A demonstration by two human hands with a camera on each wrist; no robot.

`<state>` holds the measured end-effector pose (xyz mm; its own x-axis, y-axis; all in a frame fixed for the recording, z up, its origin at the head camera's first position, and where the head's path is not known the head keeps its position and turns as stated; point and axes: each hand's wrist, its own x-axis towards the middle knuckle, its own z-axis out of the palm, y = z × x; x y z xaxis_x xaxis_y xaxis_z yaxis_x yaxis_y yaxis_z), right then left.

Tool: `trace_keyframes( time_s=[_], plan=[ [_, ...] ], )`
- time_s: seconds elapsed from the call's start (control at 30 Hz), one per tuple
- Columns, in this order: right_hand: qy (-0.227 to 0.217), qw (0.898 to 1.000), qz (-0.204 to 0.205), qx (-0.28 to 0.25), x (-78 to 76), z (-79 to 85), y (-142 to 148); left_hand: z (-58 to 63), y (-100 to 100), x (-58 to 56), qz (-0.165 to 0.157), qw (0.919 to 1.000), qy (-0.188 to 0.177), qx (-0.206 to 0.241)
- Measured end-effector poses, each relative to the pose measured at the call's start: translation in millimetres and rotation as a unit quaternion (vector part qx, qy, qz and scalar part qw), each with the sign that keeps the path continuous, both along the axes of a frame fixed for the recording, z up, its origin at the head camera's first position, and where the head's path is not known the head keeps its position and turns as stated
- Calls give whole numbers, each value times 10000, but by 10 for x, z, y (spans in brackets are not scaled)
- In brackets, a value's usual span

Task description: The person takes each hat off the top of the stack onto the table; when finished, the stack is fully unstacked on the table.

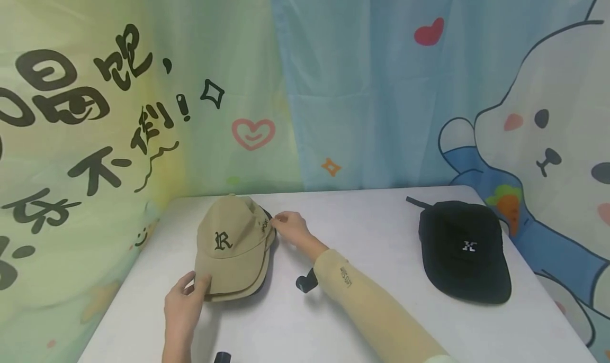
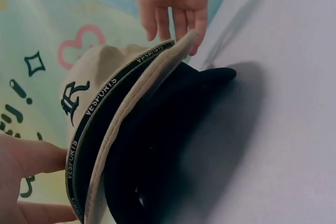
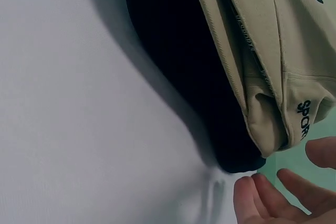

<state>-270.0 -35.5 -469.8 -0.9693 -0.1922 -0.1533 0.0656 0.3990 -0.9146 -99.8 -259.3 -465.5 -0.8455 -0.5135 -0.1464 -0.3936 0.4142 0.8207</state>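
A khaki baseball cap with a black R on its front tops a stack at the left of the white table. Beneath it is another beige cap, its edge showing under the first. A dark cap lies lowest, against the table. My left hand is at the left edge of the brims, thumb and fingers spread and fairly straight, fingertips right at the cap's edge in the left wrist view. At the stack's right rear side is my right hand, its fingers loosely bent and apart in the right wrist view.
A black cap with a small white logo lies at the table's right, its strap pointing back left. A printed cloth hangs behind the white table. A small dark device shows beside the right forearm.
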Motion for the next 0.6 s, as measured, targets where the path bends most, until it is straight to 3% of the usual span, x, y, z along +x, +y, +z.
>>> trace_keyframes(
  time_s=[0.3,0.6],
  plan=[
    [-13,9998,215,-49,6,-33,-30,-14,-13,53,-52,9996,-172,196],
    [-12,9998,152,83,27,0,-56,-63,-2,77,42,9999,55,-130]
  ],
)
